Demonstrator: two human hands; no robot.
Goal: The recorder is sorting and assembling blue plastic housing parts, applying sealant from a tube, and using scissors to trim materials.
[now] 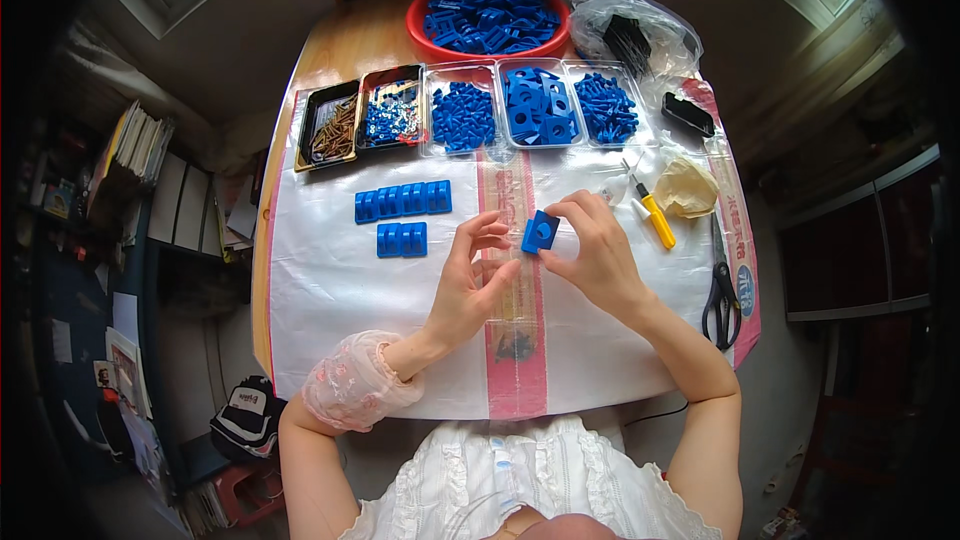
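Note:
A small blue plastic block with a rounded recess is pinched between the thumb and fingers of my right hand, above the middle of the table. My left hand is just left of it, fingers apart and curved, holding nothing. To the left, on the white sheet, lie a longer row of blue ridged pieces and, nearer me, a shorter row of similar pieces. Past my right hand lies a yellow-handled screwdriver.
Open trays stand across the table: brown screws, small metal and blue parts, small blue parts, flat blue pieces with holes and blue pegs. Behind them is a red basin. Black scissors lie at right.

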